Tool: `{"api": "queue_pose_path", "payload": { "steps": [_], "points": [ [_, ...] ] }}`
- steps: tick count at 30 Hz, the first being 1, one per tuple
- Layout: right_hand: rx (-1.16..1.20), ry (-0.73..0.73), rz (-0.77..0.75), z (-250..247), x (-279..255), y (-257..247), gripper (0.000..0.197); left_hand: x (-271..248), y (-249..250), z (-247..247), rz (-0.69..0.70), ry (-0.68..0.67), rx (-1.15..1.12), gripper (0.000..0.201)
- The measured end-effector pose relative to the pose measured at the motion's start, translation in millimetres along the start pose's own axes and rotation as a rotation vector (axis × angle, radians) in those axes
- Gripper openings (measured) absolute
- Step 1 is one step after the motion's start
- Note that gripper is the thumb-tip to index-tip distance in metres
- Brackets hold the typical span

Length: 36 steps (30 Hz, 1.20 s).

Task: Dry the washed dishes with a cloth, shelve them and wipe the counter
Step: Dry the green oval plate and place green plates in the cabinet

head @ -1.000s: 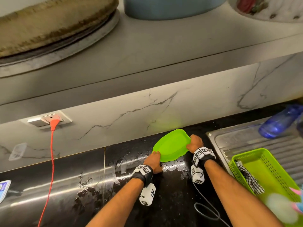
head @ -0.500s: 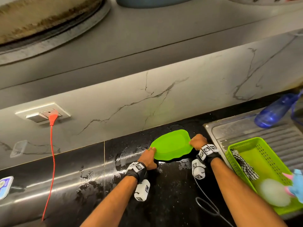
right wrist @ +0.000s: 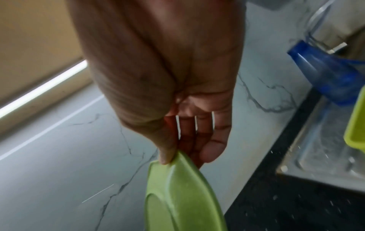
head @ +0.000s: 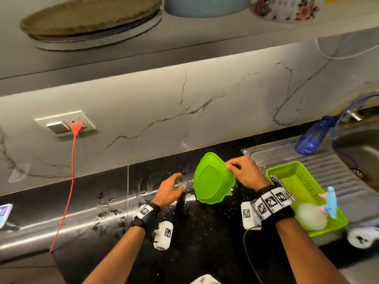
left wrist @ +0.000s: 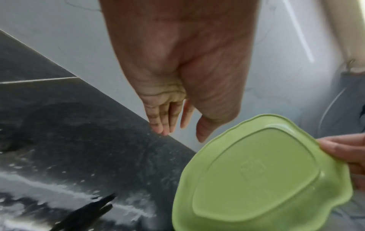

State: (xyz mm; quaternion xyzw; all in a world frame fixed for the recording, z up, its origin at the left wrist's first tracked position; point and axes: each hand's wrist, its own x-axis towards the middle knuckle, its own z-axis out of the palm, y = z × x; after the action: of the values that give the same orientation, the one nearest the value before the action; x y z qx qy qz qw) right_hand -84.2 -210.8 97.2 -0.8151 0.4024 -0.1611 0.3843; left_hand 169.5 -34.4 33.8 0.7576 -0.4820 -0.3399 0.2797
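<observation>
A bright green plastic plate [head: 213, 179] is tilted up on edge above the wet black counter [head: 114, 203], its underside facing me. My right hand [head: 242, 173] pinches its upper right rim between thumb and fingers [right wrist: 168, 153]. The plate's underside [left wrist: 256, 175] fills the lower right of the left wrist view. My left hand [head: 171, 189] hovers just left of the plate with straight fingers [left wrist: 164, 118], holding nothing. A checked cloth [head: 281, 187] hangs over the near rim of the green basket [head: 307, 181].
The steel drainboard [head: 332, 171] and sink lie to the right, with a blue bottle [head: 313, 136] on its side. A shelf [head: 184, 42] above holds a round mat, a blue bowl and a floral dish. A red cable [head: 69, 181] hangs from the wall socket.
My left hand has let go of the plate and moved away to the left. My right hand has tipped the plate from nearly flat up onto its edge.
</observation>
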Motion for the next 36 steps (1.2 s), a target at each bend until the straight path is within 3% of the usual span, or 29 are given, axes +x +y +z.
{"api": "queue_pose_path", "payload": {
  "steps": [2, 6, 9, 12, 14, 18, 23, 27, 30, 36],
  "points": [
    [-0.010, -0.040, -0.096, -18, -5, -12, 0.015, -10, 20, -7, 0.050, -0.029, -0.159, 0.060],
    [0.065, -0.117, -0.186, -50, 0, -22, 0.015, -33, 73, -23, 0.174, -0.226, -0.424, 0.037],
    [0.153, -0.197, -0.213, -66, 7, -32, 0.018, -50, 98, -27, 0.155, -0.325, -0.568, 0.034],
    [0.216, -0.181, -0.223, -69, 10, -32, 0.017, -61, 107, -20, 0.135, -0.283, -0.634, 0.035],
    [0.162, -0.057, -0.202, -66, 10, -20, 0.018, -64, 106, -12, 0.128, -0.215, -0.664, 0.033],
    [0.056, 0.207, -0.020, -64, -6, 32, 0.017, -65, 93, 10, 0.053, -0.018, -0.777, 0.030],
    [-0.147, 0.242, 0.334, -63, -44, 103, 0.026, -61, 89, 36, -0.056, 0.159, -0.958, 0.032],
    [-0.288, 0.124, 0.543, -56, -58, 127, 0.035, -53, 94, 49, -0.118, 0.186, -1.058, 0.033],
    [-0.291, 0.072, 0.611, -46, -58, 132, 0.040, -51, 103, 53, -0.124, 0.178, -1.114, 0.033],
    [-0.269, 0.078, 0.792, -34, -55, 148, 0.041, -54, 109, 53, -0.111, 0.076, -1.142, 0.057]
  ]
}}
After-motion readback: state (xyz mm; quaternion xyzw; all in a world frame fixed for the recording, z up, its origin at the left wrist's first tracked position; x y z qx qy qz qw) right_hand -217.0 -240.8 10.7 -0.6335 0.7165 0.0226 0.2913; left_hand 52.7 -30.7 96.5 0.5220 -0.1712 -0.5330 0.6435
